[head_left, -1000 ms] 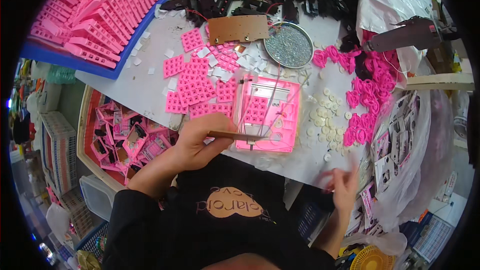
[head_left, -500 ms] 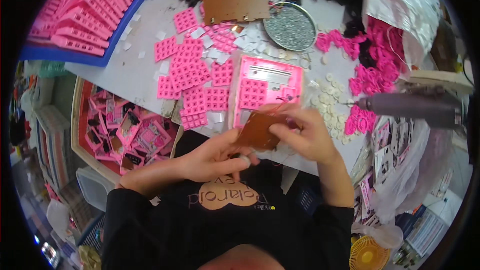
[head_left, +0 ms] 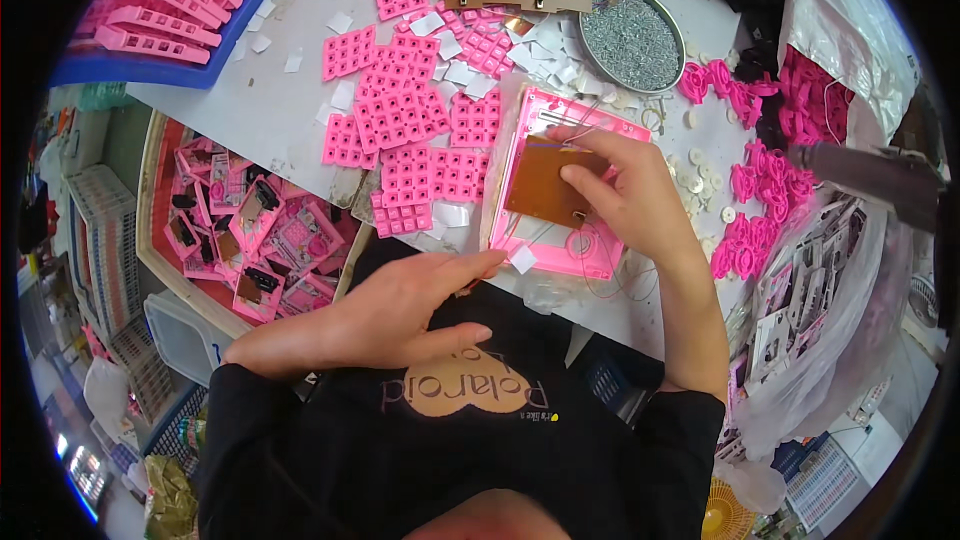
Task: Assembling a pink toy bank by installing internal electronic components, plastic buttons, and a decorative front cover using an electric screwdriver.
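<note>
Grey table [head_left: 290, 130]; right hand [head_left: 640, 192] gripping brown board [head_left: 543, 182] over pink casing [head_left: 597, 254].

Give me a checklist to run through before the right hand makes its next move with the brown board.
1. Brown board in the grip: ok, the right hand pinches it over the pink casing.
2. Board seated flat: cannot tell, seen from above with the hand covering part of it.
3. Thin wires clear of the casing's edge: not ok, they loop across its lower edge.
4. Casing edge clear: not ok, a white square overlaps its lower left corner.
5. Left hand empty: cannot tell, its underside is hidden.
6. Dark tool clear of the right hand: ok, apart, to the right.
</note>
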{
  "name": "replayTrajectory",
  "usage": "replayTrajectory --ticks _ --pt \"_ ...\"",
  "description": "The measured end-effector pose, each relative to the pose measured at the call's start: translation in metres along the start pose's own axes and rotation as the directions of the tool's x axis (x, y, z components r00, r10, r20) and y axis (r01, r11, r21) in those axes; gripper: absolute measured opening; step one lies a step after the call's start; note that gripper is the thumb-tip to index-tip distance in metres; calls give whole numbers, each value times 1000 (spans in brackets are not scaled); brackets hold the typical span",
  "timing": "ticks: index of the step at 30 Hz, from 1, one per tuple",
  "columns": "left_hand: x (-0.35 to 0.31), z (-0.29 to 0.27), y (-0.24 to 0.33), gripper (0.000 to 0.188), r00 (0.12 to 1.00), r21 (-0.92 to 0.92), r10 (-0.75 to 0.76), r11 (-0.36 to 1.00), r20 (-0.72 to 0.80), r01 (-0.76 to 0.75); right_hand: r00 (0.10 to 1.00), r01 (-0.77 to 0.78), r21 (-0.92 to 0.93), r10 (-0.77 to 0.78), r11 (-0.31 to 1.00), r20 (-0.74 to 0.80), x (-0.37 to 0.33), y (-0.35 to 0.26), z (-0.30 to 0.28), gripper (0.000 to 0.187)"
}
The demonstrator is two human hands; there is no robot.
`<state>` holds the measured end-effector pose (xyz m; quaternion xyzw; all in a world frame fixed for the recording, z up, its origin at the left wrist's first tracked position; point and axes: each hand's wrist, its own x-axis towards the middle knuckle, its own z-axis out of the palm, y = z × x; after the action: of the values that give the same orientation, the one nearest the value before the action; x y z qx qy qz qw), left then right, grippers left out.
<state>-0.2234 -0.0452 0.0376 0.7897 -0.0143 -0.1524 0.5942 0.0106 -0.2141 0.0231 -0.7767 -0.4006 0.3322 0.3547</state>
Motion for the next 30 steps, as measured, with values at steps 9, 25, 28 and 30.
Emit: replayTrajectory --ticks 9,25,28,30 --pt "30 -24 -8 41 928 438 194 898 -319 -38 996 79 -304 -91 949 -24 7 -19 1 33" --pt "67 -18 0 54 950 845 301 484 82 -226 956 200 -780 -294 593 22 -47 -22 47 56" --pt "90 -46 21 45 961 750 55 614 270 -246 964 208 -795 -259 570 66 -44 -31 44 57" --pt "118 -77 19 29 978 581 147 788 145 -204 962 225 -823 -255 521 102 -43 -33 47 57"
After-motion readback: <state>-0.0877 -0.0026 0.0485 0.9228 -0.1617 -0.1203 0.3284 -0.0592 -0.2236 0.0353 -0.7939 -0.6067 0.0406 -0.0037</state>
